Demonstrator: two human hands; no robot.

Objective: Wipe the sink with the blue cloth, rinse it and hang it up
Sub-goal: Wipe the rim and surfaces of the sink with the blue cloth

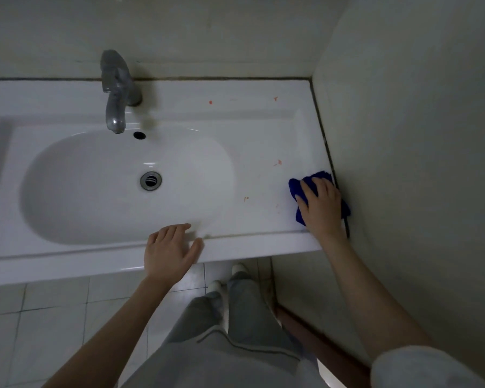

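The white sink [235, 110] is hemmed in on two sides: its back edge meets the rear wall [235, 29] along a dark seam, and its right edge butts against the side wall [403, 135]. The flat ledge to the right of the basin is broad and bare but for a few orange specks [277, 163], so there is room leftward and toward the back. The faucet [116, 91] stands at the back left, its spout over the basin, above the overflow hole [139, 135]; the drain [151, 180] sits mid-basin. The front rim overhangs the tiled floor [53, 317].

The blue cloth [296, 186] lies bunched on the ledge's near right corner, touching the side wall seam. The right hand [321, 204] lies palm-down on top of it, fingers spread and nearly straight, pressing rather than clutching; cloth shows at both sides of the hand. The left hand [170, 252] rests on the front rim near the basin's right end, fingers extended, thumb apart, holding nothing
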